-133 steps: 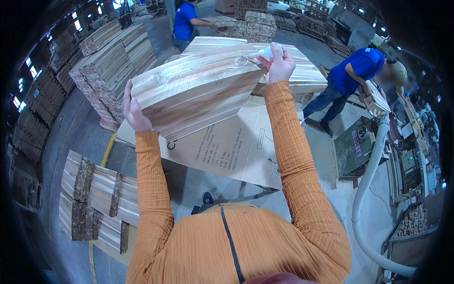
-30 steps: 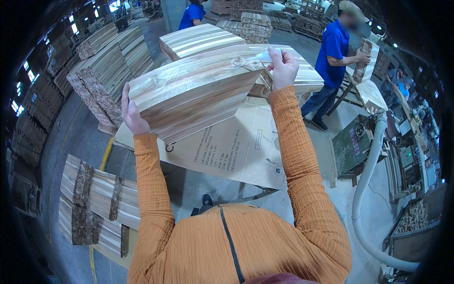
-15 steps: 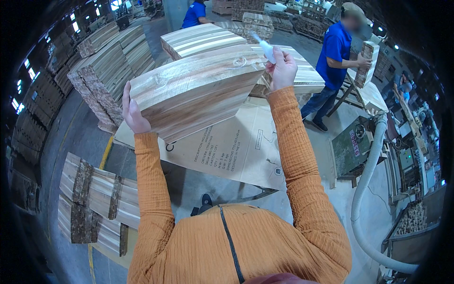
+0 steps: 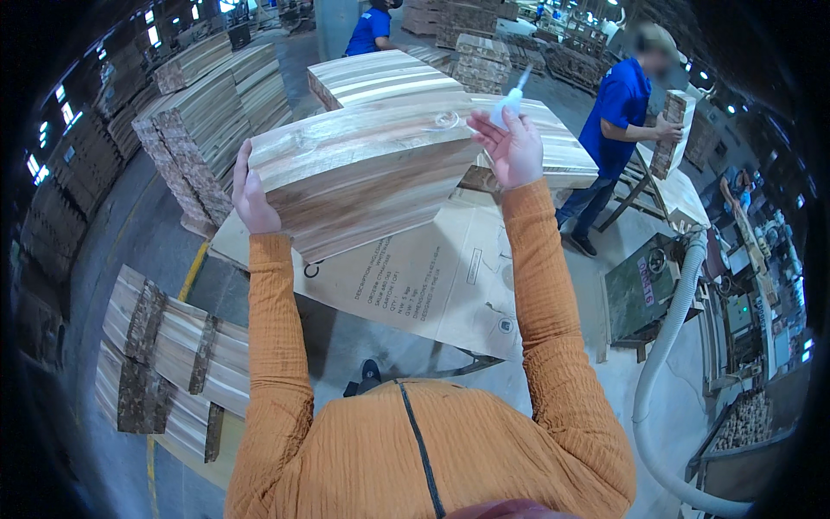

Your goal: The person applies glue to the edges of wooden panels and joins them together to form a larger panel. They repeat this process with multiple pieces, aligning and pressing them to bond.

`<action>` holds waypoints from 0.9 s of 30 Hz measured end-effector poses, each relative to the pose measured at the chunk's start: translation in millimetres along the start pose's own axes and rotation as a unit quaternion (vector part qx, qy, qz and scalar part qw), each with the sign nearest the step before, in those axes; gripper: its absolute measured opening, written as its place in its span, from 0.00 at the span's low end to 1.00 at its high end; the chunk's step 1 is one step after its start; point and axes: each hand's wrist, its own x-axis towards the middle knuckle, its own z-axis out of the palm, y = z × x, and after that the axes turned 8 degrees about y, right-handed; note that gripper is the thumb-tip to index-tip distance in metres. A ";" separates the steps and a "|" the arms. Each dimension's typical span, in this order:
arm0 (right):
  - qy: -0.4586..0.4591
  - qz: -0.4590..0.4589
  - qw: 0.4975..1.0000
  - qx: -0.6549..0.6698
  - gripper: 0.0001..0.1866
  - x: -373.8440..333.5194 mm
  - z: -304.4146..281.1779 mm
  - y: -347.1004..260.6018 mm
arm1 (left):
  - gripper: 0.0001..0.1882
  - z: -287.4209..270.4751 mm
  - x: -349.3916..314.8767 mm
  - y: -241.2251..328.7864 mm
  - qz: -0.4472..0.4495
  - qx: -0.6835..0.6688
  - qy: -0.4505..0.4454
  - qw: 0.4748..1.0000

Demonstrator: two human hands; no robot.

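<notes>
A stack of striped wooden panels (image 4: pixel 372 195) stands in front of me, its long edges facing me. My left hand (image 4: pixel 255 201) grips the stack's left end, fingers along the end and thumb at the near corner. A small white squeeze bottle (image 4: pixel 509 105) with a thin pointed nozzle is in my right hand (image 4: pixel 517 154), beside the stack's right end. Its nozzle points up, and the fingers are partly spread, with the bottle held by the thumb. A shiny ring-shaped mark (image 4: pixel 445 120) shows on the top panel near its right end.
Printed cardboard (image 4: pixel 432 277) covers the table. Other panel stacks (image 4: pixel 380 78) stand behind and to the left, with more boards (image 4: pixel 173 355) lower left. A person in blue (image 4: pixel 616 108) holds a wooden piece at right. A pale hose (image 4: pixel 650 389) curves along the right.
My right hand has turned its palm more toward me and opened its fingers, and the bottle's nozzle has swung to the right. My left hand keeps its hold on the stack.
</notes>
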 end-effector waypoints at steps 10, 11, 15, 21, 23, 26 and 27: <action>-0.072 -0.358 0.818 -0.444 0.13 -6.9 17.3 29.0 | 0.26 -1.2 -0.3 -2.8 0.010 -0.017 -0.008 1.000; -0.067 -0.414 0.750 -0.512 0.14 -5.2 14.0 31.4 | 0.26 -1.3 0.7 -4.3 0.013 -0.023 -0.009 1.000; -0.096 -0.319 0.816 -0.473 0.16 -14.4 14.8 28.3 | 0.27 -6.5 -0.3 -7.9 0.006 -0.012 -0.006 1.000; -0.092 -0.376 0.745 -0.544 0.17 -7.7 10.1 30.8 | 0.26 -6.6 0.0 -13.6 -0.009 -0.029 -0.009 1.000; -0.093 -0.376 0.757 -0.526 0.16 -9.9 15.2 29.2 | 0.26 -11.6 -0.1 -14.4 -0.015 -0.026 -0.003 1.000; -0.028 -0.328 0.836 -0.438 0.14 -2.6 7.5 27.5 | 0.29 1.7 -1.4 -4.2 -0.055 -0.051 -0.015 0.997; -0.003 -0.302 0.870 -0.390 0.14 -0.4 9.1 25.8 | 0.29 -0.7 -1.2 -4.8 -0.046 -0.051 -0.013 0.998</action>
